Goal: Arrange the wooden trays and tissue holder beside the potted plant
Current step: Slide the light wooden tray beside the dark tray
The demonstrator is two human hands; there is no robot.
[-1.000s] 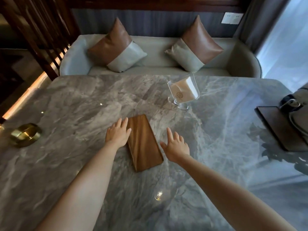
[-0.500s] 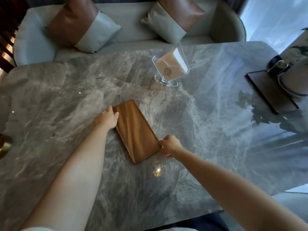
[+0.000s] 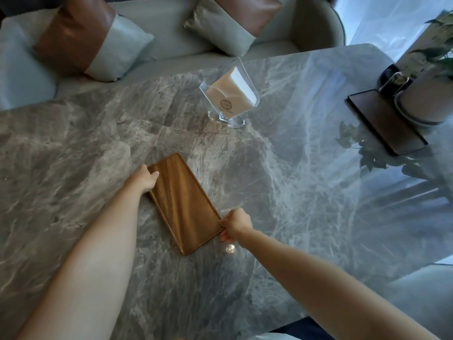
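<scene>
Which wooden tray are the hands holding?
The light brown wooden tray in the middle of the marble table. Both hands grip its ends. The dark wooden tray sits untouched beside the potted plant.

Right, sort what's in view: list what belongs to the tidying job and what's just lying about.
Job:
light tray, gripped at opposite corners by left hand and right hand
dark tray
tissue holder
potted plant

Lying about:
cushions
sofa
black mug behind the plant
table merely carries it all
</scene>
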